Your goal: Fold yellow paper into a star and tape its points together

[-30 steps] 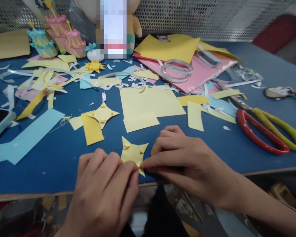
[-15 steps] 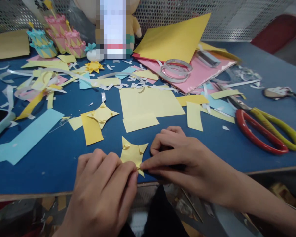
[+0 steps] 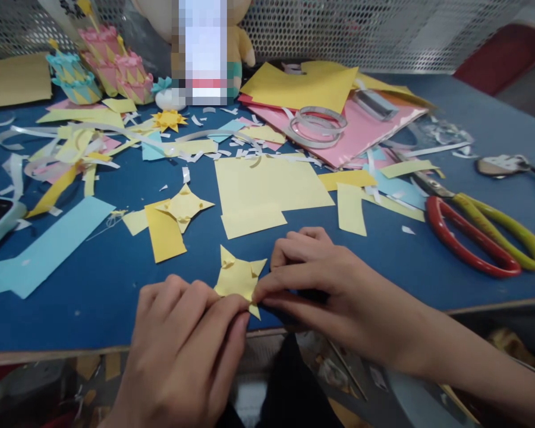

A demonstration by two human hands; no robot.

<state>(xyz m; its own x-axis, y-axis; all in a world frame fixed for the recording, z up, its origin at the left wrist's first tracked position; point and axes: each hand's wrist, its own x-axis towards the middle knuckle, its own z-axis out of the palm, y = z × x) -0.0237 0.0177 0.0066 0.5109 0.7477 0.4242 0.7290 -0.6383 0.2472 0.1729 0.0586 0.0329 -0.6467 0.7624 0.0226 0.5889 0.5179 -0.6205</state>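
Note:
A yellow paper star (image 3: 237, 279) with four points and small rolled folds along its edges lies at the table's front edge. My left hand (image 3: 189, 339) is closed on its lower left side, thumb and index finger pinching the paper and hiding one point. From the right, my right hand (image 3: 321, 282) pinches the star's lower right edge near the bottom point, its other fingers curled. The two sets of fingertips almost meet there. A similar yellow star (image 3: 185, 207) lies farther back, partly over a darker yellow paper strip (image 3: 166, 235).
Pale yellow sheets (image 3: 271, 184) lie beyond my hands. Red-and-yellow-handled scissors (image 3: 475, 238) rest at the right, by tape rings (image 3: 318, 128) and coloured paper (image 3: 303, 86). Scraps, a blue strip (image 3: 66, 244) and a phone (image 3: 0, 223) occupy the left. Small paper cakes (image 3: 111, 65) stand behind.
The upright corner of the large yellow sheet at the back has dropped and lies flatter. My right fingertips have shifted slightly at the star's edge; both hands keep their pinch.

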